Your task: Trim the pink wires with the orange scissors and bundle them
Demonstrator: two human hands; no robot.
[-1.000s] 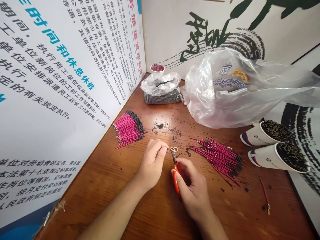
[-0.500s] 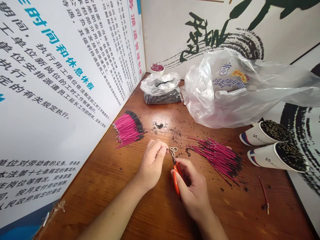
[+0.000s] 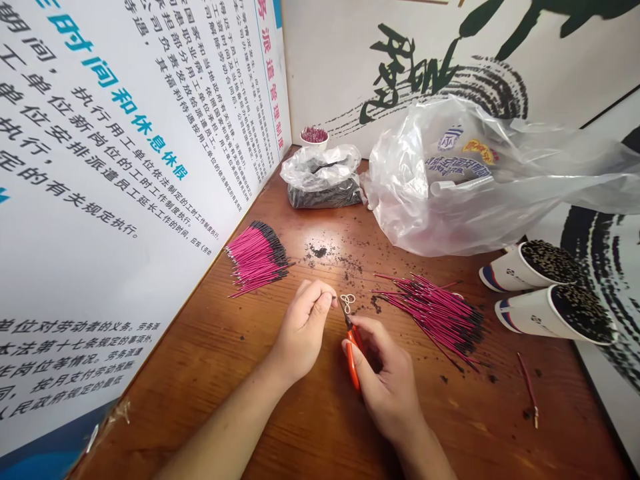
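My right hand (image 3: pixel 387 373) is wrapped round the orange-handled cutting pliers (image 3: pixel 354 363), whose dark jaws point up and away from me. My left hand (image 3: pixel 309 323) is closed in a pinch on a wire (image 3: pixel 334 298); only its short dark tip shows, close to the plier jaws, and the rest is hidden in the fingers. Just beyond the jaws some pale rubber bands (image 3: pixel 347 302) lie on the table. A fanned bundle of magenta wires with black ends (image 3: pixel 257 259) lies left of my hands. A looser pile of similar wires (image 3: pixel 433 313) lies to the right.
Small black scraps (image 3: pixel 320 252) are scattered over the wooden table (image 3: pixel 220 400). Two paper cups (image 3: pixel 520 270) filled with dark-ended wires lean at the right, near a single wire (image 3: pixel 529 390). Behind stand a large clear plastic bag (image 3: pixel 415 207), a smaller bag (image 3: pixel 325 193) and another cup (image 3: pixel 314 141).
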